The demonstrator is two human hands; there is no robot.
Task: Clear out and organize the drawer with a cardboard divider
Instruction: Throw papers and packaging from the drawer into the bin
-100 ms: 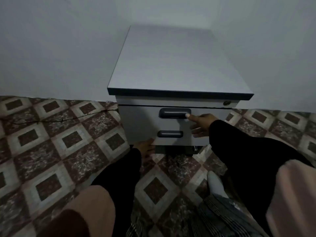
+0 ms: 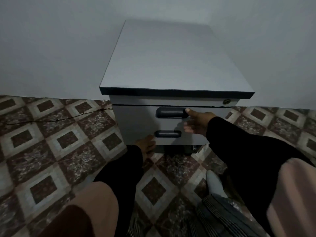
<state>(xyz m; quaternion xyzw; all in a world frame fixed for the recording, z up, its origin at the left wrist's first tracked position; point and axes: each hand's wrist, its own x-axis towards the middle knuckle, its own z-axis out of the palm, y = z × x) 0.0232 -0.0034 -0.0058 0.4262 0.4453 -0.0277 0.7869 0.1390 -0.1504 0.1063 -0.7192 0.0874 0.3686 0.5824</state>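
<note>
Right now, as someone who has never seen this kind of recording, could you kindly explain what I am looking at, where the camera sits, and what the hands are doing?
There is no machine here: a person wears a wide-angle camera on the head, so the head view looks forward and down over their own dark-sleeved arms. In front stands a small grey drawer cabinet on a patterned tile floor, against a pale wall. Its front carries an upper handle, a lower handle and a keyhole. The right hand reaches to the upper handle, one finger touching its right end; it grips nothing yet. The left hand rests at the cabinet's lower left corner. The drawers look closed, and nothing lies on the top.
</note>
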